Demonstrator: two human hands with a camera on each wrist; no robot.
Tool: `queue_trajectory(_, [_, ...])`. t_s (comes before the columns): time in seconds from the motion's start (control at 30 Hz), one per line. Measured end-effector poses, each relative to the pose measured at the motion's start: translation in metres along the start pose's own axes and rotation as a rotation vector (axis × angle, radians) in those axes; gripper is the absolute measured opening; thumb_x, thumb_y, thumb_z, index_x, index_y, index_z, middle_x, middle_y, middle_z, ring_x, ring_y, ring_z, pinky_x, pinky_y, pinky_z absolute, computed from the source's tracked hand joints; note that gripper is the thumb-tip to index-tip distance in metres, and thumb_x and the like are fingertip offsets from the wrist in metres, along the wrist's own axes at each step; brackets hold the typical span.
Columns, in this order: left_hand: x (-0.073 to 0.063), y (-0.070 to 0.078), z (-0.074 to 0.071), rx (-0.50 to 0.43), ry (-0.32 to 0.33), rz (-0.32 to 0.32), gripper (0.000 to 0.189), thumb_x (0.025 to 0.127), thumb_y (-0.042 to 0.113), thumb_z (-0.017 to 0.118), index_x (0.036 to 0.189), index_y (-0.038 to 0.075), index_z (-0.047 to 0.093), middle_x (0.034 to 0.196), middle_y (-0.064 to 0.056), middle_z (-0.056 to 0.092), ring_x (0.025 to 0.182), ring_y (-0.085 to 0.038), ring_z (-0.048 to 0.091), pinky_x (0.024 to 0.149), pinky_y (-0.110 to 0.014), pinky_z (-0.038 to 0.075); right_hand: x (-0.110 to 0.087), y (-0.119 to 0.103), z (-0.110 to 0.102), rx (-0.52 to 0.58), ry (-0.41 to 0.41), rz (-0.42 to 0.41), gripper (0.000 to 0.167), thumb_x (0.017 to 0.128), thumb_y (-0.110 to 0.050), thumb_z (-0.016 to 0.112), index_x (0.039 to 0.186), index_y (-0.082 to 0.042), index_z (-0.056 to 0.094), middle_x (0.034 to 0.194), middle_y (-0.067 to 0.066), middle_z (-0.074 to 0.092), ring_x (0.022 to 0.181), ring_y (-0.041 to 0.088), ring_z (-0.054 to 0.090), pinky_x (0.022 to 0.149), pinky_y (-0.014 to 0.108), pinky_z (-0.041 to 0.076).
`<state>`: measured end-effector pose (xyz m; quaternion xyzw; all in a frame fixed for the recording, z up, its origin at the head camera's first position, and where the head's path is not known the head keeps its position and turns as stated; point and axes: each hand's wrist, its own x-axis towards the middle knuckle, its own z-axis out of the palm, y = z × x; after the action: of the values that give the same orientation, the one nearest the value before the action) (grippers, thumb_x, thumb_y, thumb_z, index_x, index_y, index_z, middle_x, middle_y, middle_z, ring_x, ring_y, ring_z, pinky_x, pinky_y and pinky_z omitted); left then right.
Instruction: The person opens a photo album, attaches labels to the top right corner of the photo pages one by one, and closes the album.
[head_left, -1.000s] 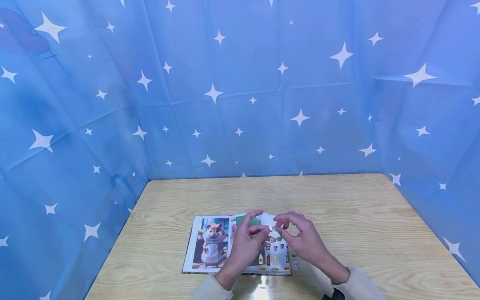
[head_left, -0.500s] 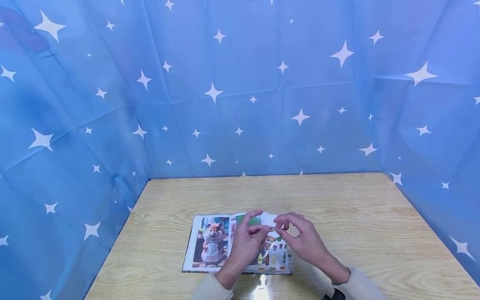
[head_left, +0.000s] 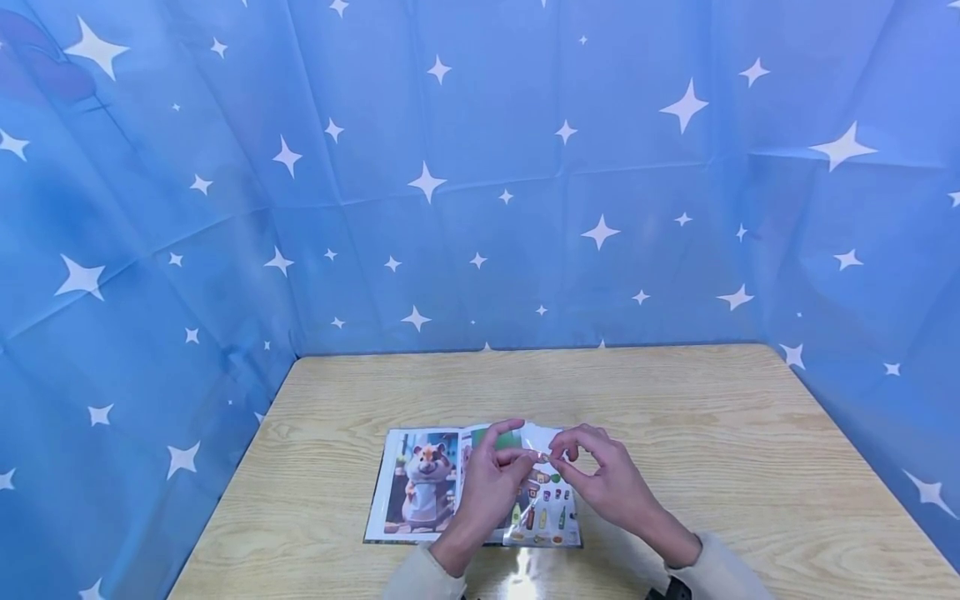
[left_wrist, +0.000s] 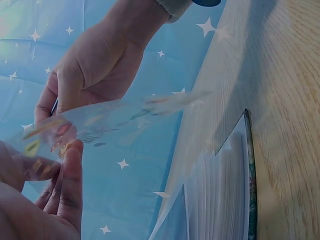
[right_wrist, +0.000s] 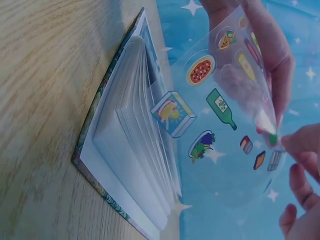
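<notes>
A clear sticker sheet printed with small food and bottle pictures hangs bent between the two hands, above an open picture book. My left hand pinches its upper part between thumb and fingers. From the other side, my right hand pinches the sheet at a small spot close to the left fingertips. Whether a single sticker is lifting there is too small to tell. In the right wrist view, a green bottle sticker and a round pizza sticker show plainly. The left hand partly hides behind the sheet in its own wrist view.
The book lies on a wood-grain table, its left page showing a hamster in an apron. Blue cloth with white stars surrounds the table at the back and sides.
The sheet's lower part has swung left and tilted, and its corner no longer sticks out past the book's right edge. Both hands stay nearly in place, with small fingertip movements.
</notes>
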<state>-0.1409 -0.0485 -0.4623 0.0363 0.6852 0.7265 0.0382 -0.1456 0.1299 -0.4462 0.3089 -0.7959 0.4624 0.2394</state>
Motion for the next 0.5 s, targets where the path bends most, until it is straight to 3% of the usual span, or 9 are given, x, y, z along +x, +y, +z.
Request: queue_trajectory(0.5, [0.001,-0.001,0.000,0.010,0.010,-0.021,0.046,0.092,0.002,0.063,0.135,0.015,0.052,0.093,-0.010,0.076,0.060,-0.013,0.065,0.051,-0.019,0.050,0.002,-0.007,-0.003,0.014,-0.029,-0.004,0.037,0.071,0.016,0.078,0.088,-0.013,0.061,0.074,-0.004,0.052,0.071,0.016,0.050,0.069,0.026,0.036])
